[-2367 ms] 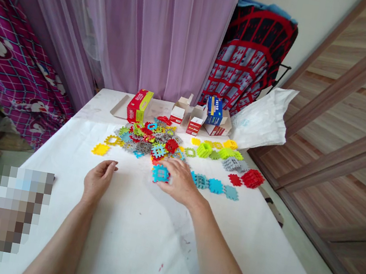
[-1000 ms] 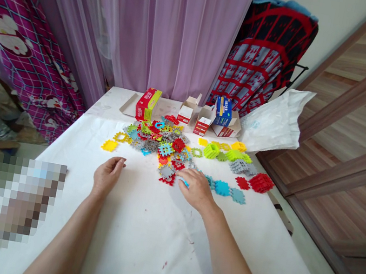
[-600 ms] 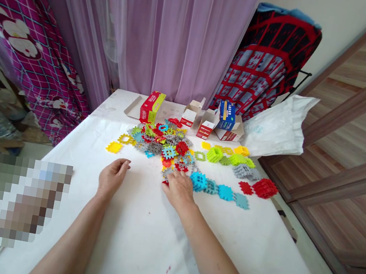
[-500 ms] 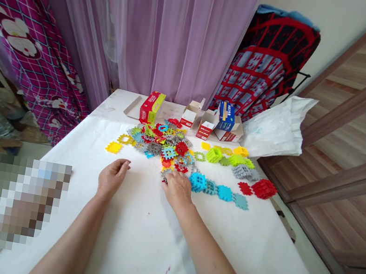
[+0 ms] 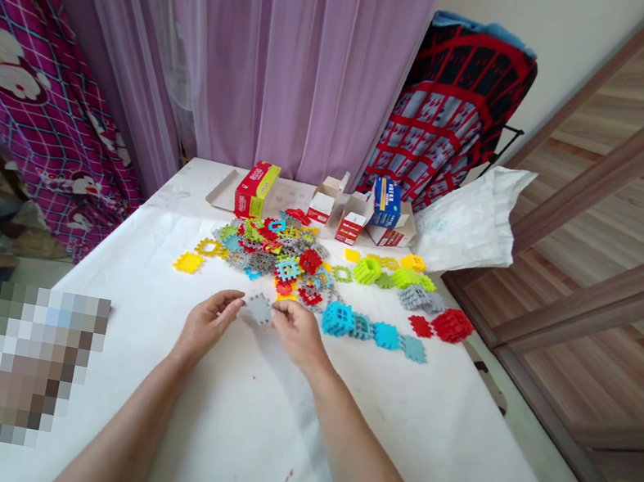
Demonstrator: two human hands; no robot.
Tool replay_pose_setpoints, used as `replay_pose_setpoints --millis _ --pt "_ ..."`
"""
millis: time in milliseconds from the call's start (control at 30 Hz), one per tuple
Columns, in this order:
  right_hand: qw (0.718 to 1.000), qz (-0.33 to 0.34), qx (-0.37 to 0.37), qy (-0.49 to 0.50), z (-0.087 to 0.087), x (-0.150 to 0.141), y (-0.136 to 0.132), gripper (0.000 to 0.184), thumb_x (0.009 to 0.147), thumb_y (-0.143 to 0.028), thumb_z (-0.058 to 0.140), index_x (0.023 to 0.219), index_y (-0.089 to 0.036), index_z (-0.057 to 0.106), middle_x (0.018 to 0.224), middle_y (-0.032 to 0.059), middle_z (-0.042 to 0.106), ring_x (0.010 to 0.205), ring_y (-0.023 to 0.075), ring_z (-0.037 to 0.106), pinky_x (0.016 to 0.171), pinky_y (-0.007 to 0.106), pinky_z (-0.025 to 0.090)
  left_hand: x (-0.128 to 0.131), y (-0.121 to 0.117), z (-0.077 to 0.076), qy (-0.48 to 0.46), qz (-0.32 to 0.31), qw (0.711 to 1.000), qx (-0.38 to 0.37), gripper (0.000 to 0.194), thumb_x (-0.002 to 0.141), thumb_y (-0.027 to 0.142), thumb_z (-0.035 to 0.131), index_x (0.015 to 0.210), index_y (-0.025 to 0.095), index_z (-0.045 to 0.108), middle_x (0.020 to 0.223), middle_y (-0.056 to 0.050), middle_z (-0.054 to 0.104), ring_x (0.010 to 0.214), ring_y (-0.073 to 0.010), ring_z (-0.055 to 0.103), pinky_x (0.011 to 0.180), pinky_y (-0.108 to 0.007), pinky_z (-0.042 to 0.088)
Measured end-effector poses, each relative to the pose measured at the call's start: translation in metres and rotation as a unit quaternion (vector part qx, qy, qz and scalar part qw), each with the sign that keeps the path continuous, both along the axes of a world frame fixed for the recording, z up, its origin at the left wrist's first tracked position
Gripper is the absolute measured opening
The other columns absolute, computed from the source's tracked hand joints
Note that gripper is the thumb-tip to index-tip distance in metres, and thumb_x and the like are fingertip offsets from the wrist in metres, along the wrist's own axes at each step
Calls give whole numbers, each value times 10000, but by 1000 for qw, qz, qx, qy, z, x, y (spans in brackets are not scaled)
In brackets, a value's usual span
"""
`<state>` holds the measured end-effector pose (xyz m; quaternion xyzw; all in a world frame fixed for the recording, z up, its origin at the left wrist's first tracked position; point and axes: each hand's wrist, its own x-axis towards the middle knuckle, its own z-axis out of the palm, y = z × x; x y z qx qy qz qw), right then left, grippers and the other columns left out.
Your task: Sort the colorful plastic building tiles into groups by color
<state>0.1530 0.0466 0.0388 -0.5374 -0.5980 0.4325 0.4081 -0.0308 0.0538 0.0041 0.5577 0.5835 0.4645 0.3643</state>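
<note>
Between my hands, just above the white tabletop, is a flat grey interlocking plastic tile with notched edges. My right hand pinches its right edge. At the opposite edge, the thumb and fingers of my left hand close on the tile. Directly beyond lies a mixed heap of notched tiles in grey, red, blue, green and yellow. To the right of my right hand, blue tiles stand stacked in a row.
Sorted green tiles, grey tiles and red tiles lie at the right. Along the back stand a red-and-green box, a blue box, opened small cartons and a white bag.
My right hand has drawn a grey tile from the heap's near edge toward my left hand. The left hand has moved right to meet it. The camera view has shifted slightly.
</note>
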Motion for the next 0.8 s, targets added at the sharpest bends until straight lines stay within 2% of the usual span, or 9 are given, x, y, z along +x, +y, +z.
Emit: replay_pose_setpoints --millis 67,133,233,333,467,533,667,733,800 --pt "987 -17 -85 133 -2 -1 0 269 734 -434 629 845 -190 650 731 1 678 666 150 632 590 255 475 9 -4 5 -59 -47 997 -37 512 710 621 597 950 176 681 665 -14 687 533 -123 554 518 -235 431" --pt "969 -32 -136 204 -3 -2 -1 358 653 -480 692 840 -177 648 733 7 674 657 148 633 574 249 477 15 -7 9 -99 -66 991 -65 504 676 635 626 863 170 675 544 20 616 452 -95 484 447 -212 361" --pt "962 -31 -150 227 -5 0 -4 387 631 -474 713 868 -175 648 728 7 668 639 137 629 579 248 485 17 -9 13 -135 -70 984 -93 479 640 639 656 763 177 646 451 57 532 388 -69 405 396 -194 269" --pt "974 -20 -124 190 -8 2 -5 373 694 -446 666 955 -182 635 760 16 673 645 142 635 588 259 493 16 -10 16 -155 -70 979 -111 459 641 634 661 720 184 619 434 65 518 358 -56 362 379 -191 213" --pt "999 11 -14 27 -6 7 -4 454 726 -334 636 1158 -209 574 958 49 682 698 150 636 685 310 515 15 -11 19 -165 -75 976 -122 453 644 634 661 683 185 607 432 64 517 351 -50 351 377 -191 203" --pt "992 28 63 -107 1 9 -5 561 718 -261 643 1264 -229 518 1133 78 637 834 177 637 791 347 510 16 -11 19 -165 -79 975 -124 462 632 640 666 671 184 607 433 60 520 358 -52 363 382 -190 214" --pt "921 89 187 -329 19 9 -9 637 727 -214 660 1332 -230 463 1298 111 523 1172 254 509 964 394 438 16 -10 17 -158 -91 975 -125 488 590 658 683 664 181 615 444 48 538 380 -63 394 392 -193 244" --pt "889 113 207 -393 26 7 -11 573 745 -233 663 1293 -235 491 1284 105 518 1172 258 498 961 387 433 15 -10 16 -147 -97 977 -123 489 589 658 687 665 180 620 451 44 541 396 -70 412 401 -195 262" --pt "871 121 210 -427 32 5 -11 490 753 -259 673 1221 -245 530 1249 87 528 1127 249 513 933 369 438 14 -10 16 -135 -104 978 -118 478 609 646 687 680 176 628 474 37 553 419 -73 429 413 -194 275"
